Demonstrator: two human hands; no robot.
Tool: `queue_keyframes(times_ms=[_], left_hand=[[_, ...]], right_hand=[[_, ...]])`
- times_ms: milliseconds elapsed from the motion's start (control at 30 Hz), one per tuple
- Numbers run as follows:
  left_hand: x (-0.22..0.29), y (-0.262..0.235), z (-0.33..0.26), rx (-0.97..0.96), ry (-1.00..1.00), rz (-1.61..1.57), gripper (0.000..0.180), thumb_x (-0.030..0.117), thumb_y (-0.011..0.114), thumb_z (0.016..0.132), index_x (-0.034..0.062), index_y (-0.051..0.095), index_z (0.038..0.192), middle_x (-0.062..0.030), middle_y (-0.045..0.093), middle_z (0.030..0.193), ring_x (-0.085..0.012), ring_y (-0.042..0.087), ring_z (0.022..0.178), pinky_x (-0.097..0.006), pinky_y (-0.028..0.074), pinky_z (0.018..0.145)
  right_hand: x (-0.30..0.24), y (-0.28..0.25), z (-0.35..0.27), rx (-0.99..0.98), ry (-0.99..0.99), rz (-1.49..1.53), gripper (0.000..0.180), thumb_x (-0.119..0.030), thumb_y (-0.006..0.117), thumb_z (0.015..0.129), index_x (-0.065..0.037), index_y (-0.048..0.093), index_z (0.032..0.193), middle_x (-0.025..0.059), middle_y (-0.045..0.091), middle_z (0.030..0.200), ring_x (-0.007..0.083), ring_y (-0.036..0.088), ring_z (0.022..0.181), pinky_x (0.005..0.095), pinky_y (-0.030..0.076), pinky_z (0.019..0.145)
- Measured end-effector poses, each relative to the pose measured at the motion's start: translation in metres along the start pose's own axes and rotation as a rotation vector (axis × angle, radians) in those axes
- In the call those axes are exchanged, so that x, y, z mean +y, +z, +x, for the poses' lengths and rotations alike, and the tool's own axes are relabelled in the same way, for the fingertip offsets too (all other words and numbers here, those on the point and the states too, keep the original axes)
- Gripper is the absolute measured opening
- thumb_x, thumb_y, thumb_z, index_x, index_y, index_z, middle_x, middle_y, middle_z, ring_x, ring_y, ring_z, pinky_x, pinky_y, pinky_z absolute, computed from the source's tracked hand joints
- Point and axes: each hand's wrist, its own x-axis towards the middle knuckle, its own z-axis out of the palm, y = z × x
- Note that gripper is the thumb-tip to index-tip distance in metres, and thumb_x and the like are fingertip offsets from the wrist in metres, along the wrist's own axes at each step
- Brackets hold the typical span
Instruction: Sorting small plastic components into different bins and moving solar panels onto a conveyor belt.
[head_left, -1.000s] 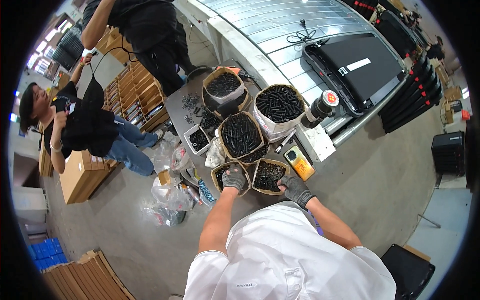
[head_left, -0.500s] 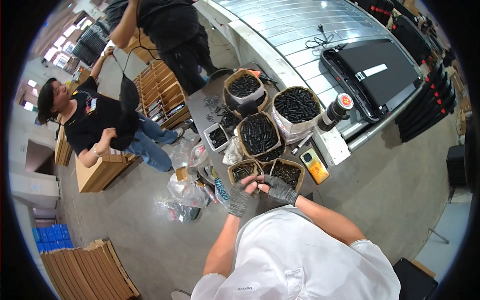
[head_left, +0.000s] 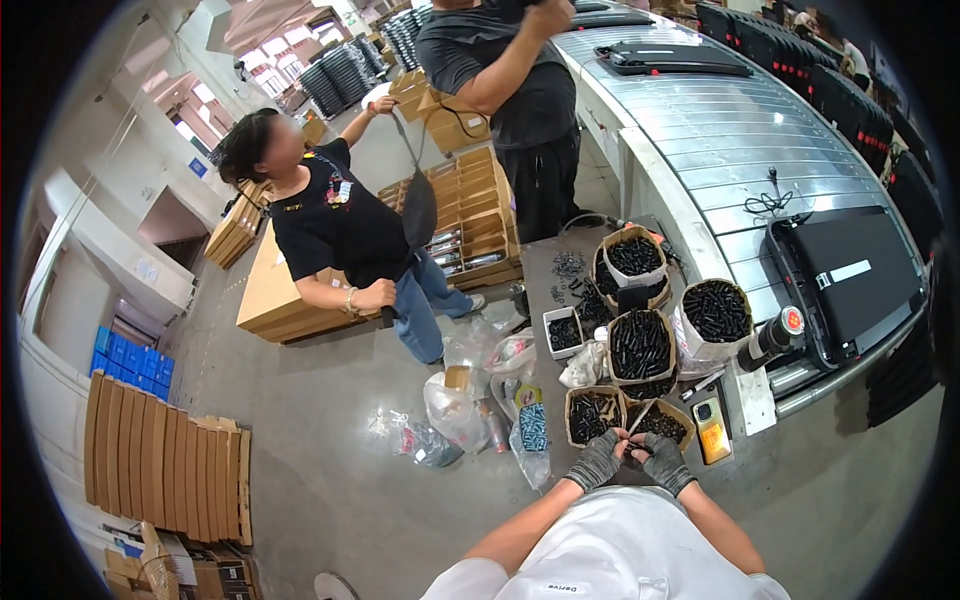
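Note:
My left hand [head_left: 598, 461] and my right hand [head_left: 662, 464], both in grey fingerless gloves, meet at the fingertips over the near edge of the table. Both sets of fingers are closed in a pinch. Whatever sits between them is too small to make out. Just beyond my left hand stands an open cardboard box [head_left: 574, 432] of small dark parts. A second box [head_left: 687, 428] with similar small pieces is beyond my right hand. Farther back, a larger carton [head_left: 641, 381] is filled with black cylindrical parts.
A yellow phone [head_left: 712, 436] lies right of the boxes. Behind it are a white bucket [head_left: 700, 357] of black parts and a dark cylinder [head_left: 770, 340]. Plastic bags [head_left: 455, 410] lie on the floor left. Two people stand beyond, one holding a black bag [head_left: 420, 212]. A roller conveyor [head_left: 720, 150] runs at right.
My view has swung left, so the table and my hands appear farther right and lower. My hands remain together at the near boxes. The other standing person has an arm raised.

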Motion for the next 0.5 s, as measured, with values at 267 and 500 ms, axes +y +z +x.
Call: queue_keyframes(times_ms=[267, 500], left_hand=[[-0.008, -0.004, 0.007, -0.095, -0.126, -0.374, 0.033, 0.013, 0.061, 0.086, -0.0022, 0.057, 0.116, -0.0064, 0.066, 0.094, -0.0119, 0.060, 0.082, -0.027, 0.049, 0.073], [-0.025, -0.015, -0.006, -0.136, -0.402, -0.582, 0.021, 0.005, 0.063, 0.085, -0.0013, 0.055, 0.104, -0.0085, 0.064, 0.078, -0.0156, 0.062, 0.064, -0.028, 0.051, 0.056]], right_hand=[[-0.007, -0.013, 0.004, -0.002, 0.009, 0.261, 0.025, -0.020, 0.063, 0.087, -0.001, 0.063, 0.102, 0.0064, 0.066, 0.095, 0.0157, 0.061, 0.091, 0.0285, 0.047, 0.082], [0.049, -0.009, -0.017, 0.063, 0.191, 0.220, 0.024, -0.013, 0.062, 0.084, -0.003, 0.060, 0.105, 0.0066, 0.064, 0.090, 0.0159, 0.060, 0.087, 0.0290, 0.048, 0.079]])
